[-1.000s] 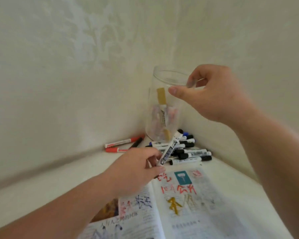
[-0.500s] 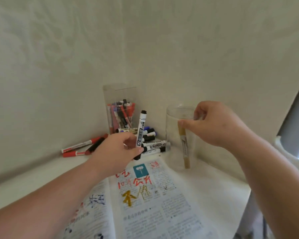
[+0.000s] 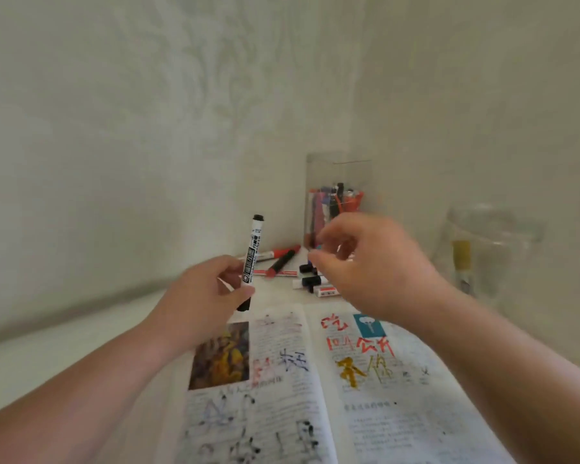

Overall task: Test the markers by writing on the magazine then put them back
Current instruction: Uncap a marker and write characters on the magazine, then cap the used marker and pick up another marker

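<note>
The marker (image 3: 254, 250) barrel reads "WHITEBOARD MARKER"; the magazine (image 3: 416, 413) print is illegible.

Just behind the magazine (image 3: 349, 413), the right hand (image 3: 372, 262) is smearing with motion, leaving it unclear whether its fingertips are pinching anything, and it is covering part of the loose markers (image 3: 310, 283). Right of the magazine, the glass jar (image 3: 489, 249) is blurring. Above the magazine's far edge, the left hand (image 3: 201, 296) is hiding the black marker (image 3: 253, 252)'s lower barrel. The picture's bottom edge is cutting off the magazine.
</note>
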{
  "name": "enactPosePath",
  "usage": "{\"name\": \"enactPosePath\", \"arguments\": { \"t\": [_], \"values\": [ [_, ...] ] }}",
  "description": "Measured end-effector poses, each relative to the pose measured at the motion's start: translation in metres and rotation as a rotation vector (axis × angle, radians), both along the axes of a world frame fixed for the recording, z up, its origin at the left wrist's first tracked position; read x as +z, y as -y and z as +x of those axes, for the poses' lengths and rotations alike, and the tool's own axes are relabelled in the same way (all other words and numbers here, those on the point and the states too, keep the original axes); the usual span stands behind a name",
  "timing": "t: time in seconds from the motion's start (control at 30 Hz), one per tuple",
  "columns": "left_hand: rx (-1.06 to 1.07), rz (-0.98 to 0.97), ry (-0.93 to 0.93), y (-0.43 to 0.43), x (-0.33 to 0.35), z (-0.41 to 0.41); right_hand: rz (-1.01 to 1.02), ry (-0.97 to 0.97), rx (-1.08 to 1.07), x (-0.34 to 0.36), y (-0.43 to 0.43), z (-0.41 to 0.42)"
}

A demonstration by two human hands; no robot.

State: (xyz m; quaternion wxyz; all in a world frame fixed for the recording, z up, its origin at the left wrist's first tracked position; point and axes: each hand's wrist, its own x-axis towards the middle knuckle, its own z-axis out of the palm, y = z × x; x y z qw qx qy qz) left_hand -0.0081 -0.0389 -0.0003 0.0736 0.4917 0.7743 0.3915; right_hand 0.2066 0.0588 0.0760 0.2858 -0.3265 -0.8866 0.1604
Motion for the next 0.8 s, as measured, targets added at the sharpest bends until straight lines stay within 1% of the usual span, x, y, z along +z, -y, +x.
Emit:
{"name": "enactPosePath", "arguments": {
  "t": [0.03,0.07,0.13,0.23,0.37,0.43,0.5,0.6,0.67,0.73,0.8],
  "values": [
    [0.042,-0.009,-0.031,0.007,-0.003,-0.014,-0.085,0.071,0.065,-0.008,-0.001,-0.024],
    [0.083,-0.034,-0.087,0.013,-0.006,-0.030,-0.103,0.142,0.114,-0.016,-0.004,-0.047],
    [0.149,-0.129,-0.252,0.021,-0.011,-0.058,-0.074,0.240,0.159,-0.029,-0.009,-0.087],
    [0.243,-0.243,-0.450,0.031,-0.021,-0.089,-0.030,0.325,0.142,-0.043,-0.016,-0.127],
    [0.380,-0.343,-0.592,0.035,-0.033,-0.104,0.120,0.530,0.057,-0.051,-0.030,-0.143],
    [0.390,-0.323,-0.601,0.035,-0.033,-0.106,0.160,0.618,0.011,-0.054,-0.039,-0.142],
    [0.367,-0.244,-0.572,0.036,-0.031,-0.105,0.159,0.684,0.004,-0.054,-0.046,-0.141],
    [0.247,-0.118,-0.467,0.038,-0.025,-0.093,0.146,0.701,0.026,-0.051,-0.051,-0.140],
    [0.134,-0.130,-0.417,0.037,-0.019,-0.078,0.143,0.694,0.028,-0.048,-0.052,-0.138],
    [0.034,-0.172,-0.383,0.033,-0.013,-0.062,0.160,0.740,0.013,-0.047,-0.052,-0.137],
    [-0.049,-0.205,-0.288,0.027,-0.007,-0.046,0.194,0.778,0.011,-0.048,-0.051,-0.136]
  ]
}}
